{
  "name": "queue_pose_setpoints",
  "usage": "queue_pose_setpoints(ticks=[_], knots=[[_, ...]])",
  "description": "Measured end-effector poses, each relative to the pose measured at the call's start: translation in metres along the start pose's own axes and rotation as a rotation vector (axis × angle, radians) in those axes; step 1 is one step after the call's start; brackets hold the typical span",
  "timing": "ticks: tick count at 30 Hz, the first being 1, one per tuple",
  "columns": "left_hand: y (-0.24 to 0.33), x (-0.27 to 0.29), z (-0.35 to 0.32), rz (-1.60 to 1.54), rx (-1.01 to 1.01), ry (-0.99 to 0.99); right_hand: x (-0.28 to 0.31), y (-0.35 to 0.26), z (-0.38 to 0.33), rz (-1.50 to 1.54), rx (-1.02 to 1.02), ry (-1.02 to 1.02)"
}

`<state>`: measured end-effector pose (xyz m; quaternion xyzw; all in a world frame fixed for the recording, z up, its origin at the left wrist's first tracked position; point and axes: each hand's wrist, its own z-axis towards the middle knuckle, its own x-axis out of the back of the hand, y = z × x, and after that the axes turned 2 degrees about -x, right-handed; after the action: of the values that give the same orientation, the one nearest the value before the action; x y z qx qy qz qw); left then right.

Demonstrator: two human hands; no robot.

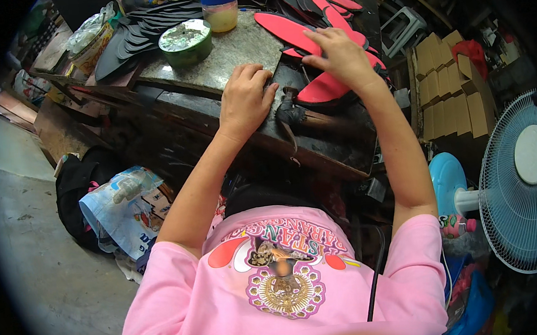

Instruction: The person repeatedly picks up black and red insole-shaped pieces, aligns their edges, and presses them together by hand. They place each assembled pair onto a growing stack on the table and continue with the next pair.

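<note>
My left hand (244,102) rests at the near edge of a speckled stone slab (235,51) on the workbench. Its fingers are curled and close together, and whatever may be under them is hidden. To the right, my right hand (343,58) reaches over several pink sole-shaped pieces (328,87) with dark edges. The fingers and thumb of that hand are apart, with nothing visible in them. Between the hands, at the bench edge, lies a dark-headed tool (290,108) with a brownish handle, perhaps a hammer.
On the slab stand a green round tub (186,45) and a blue-rimmed jar (219,12). Black sole-shaped pieces (138,36) pile up at left. Brown cardboard boxes (449,86) and a standing fan (518,181) are at right. A printed bag (128,202) sits at lower left.
</note>
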<state>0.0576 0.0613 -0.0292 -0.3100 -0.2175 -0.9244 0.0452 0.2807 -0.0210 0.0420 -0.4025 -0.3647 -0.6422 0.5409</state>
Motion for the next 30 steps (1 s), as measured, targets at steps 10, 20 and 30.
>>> queue_pose_setpoints(ticks=[10, 20, 30], knots=[[-0.003, 0.003, 0.001, -0.109, -0.029, 0.081, 0.025, -0.008, -0.010, 0.328, -0.299, 0.190], [0.064, 0.019, 0.000, -1.092, 0.423, 0.047, 0.020, -0.080, -0.100, 1.457, -0.410, -0.020], [0.067, 0.039, -0.007, -1.086, 0.510, -0.225, 0.018, -0.071, -0.121, 1.825, -0.528, 0.258]])
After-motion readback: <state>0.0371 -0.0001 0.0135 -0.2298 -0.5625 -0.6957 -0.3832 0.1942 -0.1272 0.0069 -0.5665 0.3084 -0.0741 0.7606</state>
